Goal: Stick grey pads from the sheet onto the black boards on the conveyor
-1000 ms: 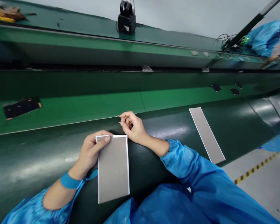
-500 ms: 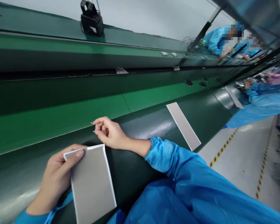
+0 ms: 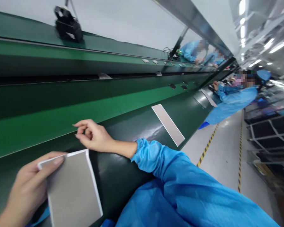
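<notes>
My left hand is closed on the upper left corner of a flat grey rectangular panel with white edges, thumb on its face. The panel is tilted toward me at the near edge of the bench, and its lower end runs out of view. My right hand is above the dark green bench border, just beyond the panel's top edge. Its fingers are loosely curled, thumb and forefinger apart, and I see nothing between them. Further right, a long narrow grey strip with white edges lies across the bench border.
A bright green belt runs along the bench, with small dark flat pieces on it. On the far shelf stands a black device. A co-worker in blue is at the bench on the right, beside a floor with striped tape.
The camera view has turned to the right, so the bench, both hands and the panel appear further left. My left hand still holds the panel, and the right hand keeps nearly the same pose.
</notes>
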`<state>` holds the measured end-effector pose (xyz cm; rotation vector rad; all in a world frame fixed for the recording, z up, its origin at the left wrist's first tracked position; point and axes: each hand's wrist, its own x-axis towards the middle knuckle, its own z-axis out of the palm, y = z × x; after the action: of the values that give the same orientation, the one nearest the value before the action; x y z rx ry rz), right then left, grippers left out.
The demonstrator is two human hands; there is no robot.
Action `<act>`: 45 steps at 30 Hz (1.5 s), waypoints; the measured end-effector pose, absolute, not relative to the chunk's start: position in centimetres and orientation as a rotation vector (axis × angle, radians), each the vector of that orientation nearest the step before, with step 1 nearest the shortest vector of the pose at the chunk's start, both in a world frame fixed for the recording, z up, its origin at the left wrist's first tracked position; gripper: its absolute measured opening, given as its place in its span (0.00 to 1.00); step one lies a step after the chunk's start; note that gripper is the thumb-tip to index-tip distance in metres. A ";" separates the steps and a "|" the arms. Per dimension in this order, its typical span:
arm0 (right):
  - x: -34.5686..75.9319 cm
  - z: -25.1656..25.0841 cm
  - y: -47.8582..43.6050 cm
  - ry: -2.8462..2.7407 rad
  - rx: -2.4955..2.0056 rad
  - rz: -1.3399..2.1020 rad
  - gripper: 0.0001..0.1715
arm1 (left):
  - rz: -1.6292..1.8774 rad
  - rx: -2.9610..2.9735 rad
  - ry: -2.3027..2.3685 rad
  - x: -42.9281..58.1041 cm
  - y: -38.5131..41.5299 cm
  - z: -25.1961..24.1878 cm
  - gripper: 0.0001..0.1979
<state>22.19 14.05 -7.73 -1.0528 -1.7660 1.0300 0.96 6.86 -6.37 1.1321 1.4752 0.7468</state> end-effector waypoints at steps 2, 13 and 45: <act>22.2 -8.4 13.6 -1.742 -1.055 1.033 0.21 | 0.854 1.077 1.376 2.0 6.4 -5.0 0.23; 18.0 -5.7 19.9 -1.735 -0.775 1.069 0.21 | 1.054 1.224 0.912 4.0 5.5 -6.0 0.20; 2.5 -6.7 27.5 -2.632 -0.384 1.131 0.17 | 0.968 1.335 0.790 4.1 5.2 -6.0 0.05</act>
<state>2.54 27.50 -6.66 -0.3845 -2.6320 1.1307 4.09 5.20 -5.97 1.3355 0.7900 0.9679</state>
